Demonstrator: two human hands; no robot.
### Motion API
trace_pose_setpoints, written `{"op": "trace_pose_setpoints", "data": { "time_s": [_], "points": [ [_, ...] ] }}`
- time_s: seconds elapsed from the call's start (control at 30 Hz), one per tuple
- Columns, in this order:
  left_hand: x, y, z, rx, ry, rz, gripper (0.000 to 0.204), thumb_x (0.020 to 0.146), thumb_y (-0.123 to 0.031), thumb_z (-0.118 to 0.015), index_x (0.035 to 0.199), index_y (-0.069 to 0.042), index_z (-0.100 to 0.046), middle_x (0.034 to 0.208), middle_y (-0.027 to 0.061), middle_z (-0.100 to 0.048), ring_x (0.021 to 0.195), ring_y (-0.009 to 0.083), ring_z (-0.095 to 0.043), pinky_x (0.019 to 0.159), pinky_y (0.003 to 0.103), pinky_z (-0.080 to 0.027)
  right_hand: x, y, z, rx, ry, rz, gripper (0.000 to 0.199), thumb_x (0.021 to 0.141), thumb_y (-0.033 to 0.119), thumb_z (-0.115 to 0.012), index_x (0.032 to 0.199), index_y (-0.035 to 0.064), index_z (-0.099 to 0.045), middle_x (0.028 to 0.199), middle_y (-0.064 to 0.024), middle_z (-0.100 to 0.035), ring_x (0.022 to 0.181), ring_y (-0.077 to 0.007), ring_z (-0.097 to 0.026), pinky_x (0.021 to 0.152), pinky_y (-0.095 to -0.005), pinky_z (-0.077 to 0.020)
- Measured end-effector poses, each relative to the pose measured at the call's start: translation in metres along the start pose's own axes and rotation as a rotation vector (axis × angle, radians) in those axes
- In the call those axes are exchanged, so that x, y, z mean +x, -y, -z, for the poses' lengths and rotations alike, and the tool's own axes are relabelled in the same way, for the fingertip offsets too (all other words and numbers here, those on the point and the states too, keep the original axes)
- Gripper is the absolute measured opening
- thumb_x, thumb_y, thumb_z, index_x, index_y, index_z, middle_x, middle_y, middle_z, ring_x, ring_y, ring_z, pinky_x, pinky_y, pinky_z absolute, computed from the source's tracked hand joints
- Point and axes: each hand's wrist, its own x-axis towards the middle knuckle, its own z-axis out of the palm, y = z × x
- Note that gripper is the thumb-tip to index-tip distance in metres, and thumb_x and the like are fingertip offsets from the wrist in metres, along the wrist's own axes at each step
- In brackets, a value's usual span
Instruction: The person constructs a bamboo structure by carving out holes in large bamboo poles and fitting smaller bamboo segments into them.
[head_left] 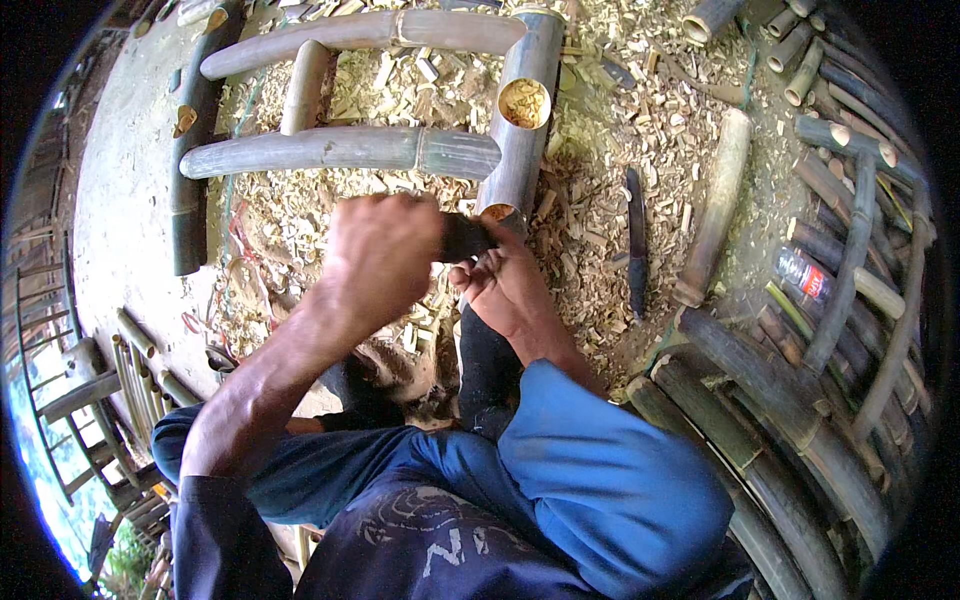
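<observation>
My left hand [385, 250], blurred by motion, is closed around one end of a short dark object [465, 237] whose kind I cannot make out. My right hand [505, 285] has its fingers curled at the object's other end, gripping it. Both hands are over the near end of a thick bamboo post [525, 165]. This post has a round hole filled with shavings, and a second hole shows just beyond my right fingers. Two bamboo rails [345, 150] run left from it to another bamboo post [188, 220], with a short bamboo strut [305, 88] between the rails.
Wood shavings [600, 200] cover the ground. To the right lie a long dark-handled blade [637, 240] and a pale bamboo pole [718, 205]. Stacked bamboo [790, 400] and a clear bottle with a red label [803, 273] are farther right. A bamboo frame [80, 400] stands left.
</observation>
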Motion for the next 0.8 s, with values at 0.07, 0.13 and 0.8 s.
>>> {"op": "trace_pose_setpoints", "data": {
  "time_s": [0.07,0.13,0.8],
  "points": [
    [-0.010,0.020,-0.016,-0.193,0.108,0.225,0.015,0.077,-0.014,-0.071,0.091,-0.008,-0.066,0.077,0.0128,-0.072,0.071,0.0322,-0.072,0.067,0.047,-0.056,0.011,-0.009,-0.001,-0.149,-0.164,0.008,0.021,0.101,0.026,-0.059,0.107,0.0075,-0.065,0.092,-0.0067,-0.069,0.086,-0.0224,-0.067,0.064,-0.0430,-0.0596],
    [-0.009,0.038,-0.023,-0.280,0.124,0.246,0.017,0.074,-0.015,-0.073,0.088,-0.009,-0.067,0.076,0.0118,-0.072,0.071,0.0338,-0.072,0.068,0.046,-0.057,0.014,-0.005,-0.014,-0.235,-0.163,-0.025,0.020,0.102,0.022,-0.056,0.108,0.0045,-0.064,0.096,-0.0106,-0.069,0.089,-0.0252,-0.068,0.064,-0.0451,-0.0622],
    [0.026,0.020,0.020,0.067,0.044,-0.030,0.006,0.079,-0.011,-0.070,0.083,-0.007,-0.072,0.077,0.0133,-0.072,0.077,0.0285,-0.074,0.072,0.045,-0.057,0.031,-0.006,0.004,0.158,0.049,0.037,0.021,0.099,0.020,-0.065,0.111,0.0039,-0.060,0.106,-0.0115,-0.068,0.088,-0.0272,-0.070,0.074,-0.0454,-0.0643]
  ]
}}
